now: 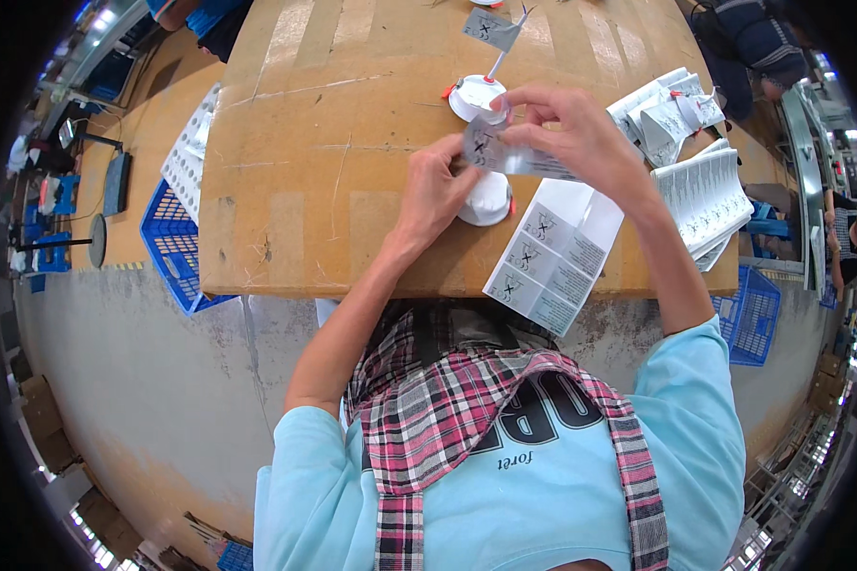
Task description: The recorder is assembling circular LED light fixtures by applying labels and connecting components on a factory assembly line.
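The left forearm rises from the bottom centre of the frame, and the left hand (433,186) sits just left of the middle, its thumb and fingers bent inward to pinch the left end of a silver-grey printed label (486,150). The right forearm comes up from the lower right and angles back toward the upper centre; the right hand (583,138) is higher, wrist bent, its fingers pointing left, thumb and forefinger near the label's upper edge. Whether the right fingertips grip the label or only touch it, I cannot tell.

The label lies between the hands near the centre of the frame, just above a white, round plastic device (486,200) with a red part at its right edge. Another white, round plastic device (476,95) stands above, near the right fingertips. A white sheet of silver-grey labels (554,252) lies below the right hand, overhanging the lower edge of the brown cardboard-topped table (295,214).

The right hand hides part of the label's upper edge; the left hand's curled fingertips are hard to make out. At the top edge, a white object (487,2) is cut off.
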A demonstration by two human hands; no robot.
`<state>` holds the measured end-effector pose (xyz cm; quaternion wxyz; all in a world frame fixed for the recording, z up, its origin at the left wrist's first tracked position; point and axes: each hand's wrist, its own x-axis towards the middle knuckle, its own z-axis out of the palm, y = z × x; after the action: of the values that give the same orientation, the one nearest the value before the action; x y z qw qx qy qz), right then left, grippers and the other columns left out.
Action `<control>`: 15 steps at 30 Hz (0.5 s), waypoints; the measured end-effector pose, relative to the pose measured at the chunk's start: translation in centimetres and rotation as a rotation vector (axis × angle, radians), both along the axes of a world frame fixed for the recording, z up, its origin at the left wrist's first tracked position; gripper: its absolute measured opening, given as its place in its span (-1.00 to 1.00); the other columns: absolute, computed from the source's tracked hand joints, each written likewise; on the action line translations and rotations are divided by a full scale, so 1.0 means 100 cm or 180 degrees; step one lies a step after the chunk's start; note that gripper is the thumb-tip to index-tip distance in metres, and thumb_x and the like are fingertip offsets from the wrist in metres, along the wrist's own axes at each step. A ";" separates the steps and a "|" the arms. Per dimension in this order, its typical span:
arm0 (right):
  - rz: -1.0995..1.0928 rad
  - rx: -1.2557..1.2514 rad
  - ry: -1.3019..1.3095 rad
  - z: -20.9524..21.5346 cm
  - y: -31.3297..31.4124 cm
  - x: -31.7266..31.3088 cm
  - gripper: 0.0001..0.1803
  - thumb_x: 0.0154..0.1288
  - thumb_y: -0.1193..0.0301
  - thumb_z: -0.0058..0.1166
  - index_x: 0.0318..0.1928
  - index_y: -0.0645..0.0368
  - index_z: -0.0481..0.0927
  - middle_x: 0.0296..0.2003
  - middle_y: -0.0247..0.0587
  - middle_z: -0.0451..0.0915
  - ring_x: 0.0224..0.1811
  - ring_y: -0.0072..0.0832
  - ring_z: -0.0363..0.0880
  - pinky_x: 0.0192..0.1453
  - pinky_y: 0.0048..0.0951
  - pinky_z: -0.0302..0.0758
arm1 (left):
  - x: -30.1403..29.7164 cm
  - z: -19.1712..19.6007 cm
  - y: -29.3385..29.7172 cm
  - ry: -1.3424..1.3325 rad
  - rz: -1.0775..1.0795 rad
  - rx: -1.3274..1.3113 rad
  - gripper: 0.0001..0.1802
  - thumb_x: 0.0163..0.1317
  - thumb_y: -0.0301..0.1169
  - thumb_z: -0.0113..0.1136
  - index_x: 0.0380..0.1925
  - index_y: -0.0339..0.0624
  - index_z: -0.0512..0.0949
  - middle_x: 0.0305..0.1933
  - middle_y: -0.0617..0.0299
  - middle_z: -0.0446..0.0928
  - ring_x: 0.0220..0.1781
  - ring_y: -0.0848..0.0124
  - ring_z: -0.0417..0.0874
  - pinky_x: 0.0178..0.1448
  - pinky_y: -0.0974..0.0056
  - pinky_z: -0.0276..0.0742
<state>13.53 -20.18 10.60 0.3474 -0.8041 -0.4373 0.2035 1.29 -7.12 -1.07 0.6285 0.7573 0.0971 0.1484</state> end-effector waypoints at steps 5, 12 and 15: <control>0.0155 -0.0019 0.0517 0.017 -0.014 -0.014 -0.43 0.10 0.40 0.22 0.17 0.17 0.45 -0.68 -0.37 0.33 -0.57 -0.61 0.30 -0.40 -0.47 0.30 | -0.002 0.011 0.003 -0.0069 0.0334 0.0182 -0.74 0.20 -0.40 0.19 -0.16 -0.32 0.58 -0.25 0.11 0.62 -0.22 0.43 0.61 -0.12 0.33 0.50; -0.0180 0.0517 -0.0067 0.017 -0.021 -0.029 -0.45 0.14 0.43 0.20 0.18 0.19 0.41 -0.65 -0.37 0.37 -0.53 -0.58 0.37 -0.25 -0.46 0.39 | -0.026 0.039 0.012 -0.0880 0.0393 -0.1617 -0.46 0.33 -0.23 -0.02 0.21 -0.33 0.28 0.18 0.07 0.37 0.20 0.42 0.38 0.14 0.35 0.35; -0.0070 0.0515 -0.0019 0.014 -0.018 -0.032 -0.49 0.17 0.42 0.18 0.16 0.18 0.43 -0.64 -0.35 0.40 -0.52 -0.55 0.39 -0.25 -0.43 0.40 | -0.029 0.069 -0.007 -0.0343 0.0414 -0.1086 -0.56 0.30 -0.24 0.10 0.06 -0.32 0.43 0.00 0.13 0.51 0.05 0.48 0.48 0.07 0.39 0.37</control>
<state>10.33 -21.97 12.02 0.4122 -0.7788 -0.4445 0.1613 -1.61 -7.83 5.84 0.7411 0.6229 0.1358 0.2104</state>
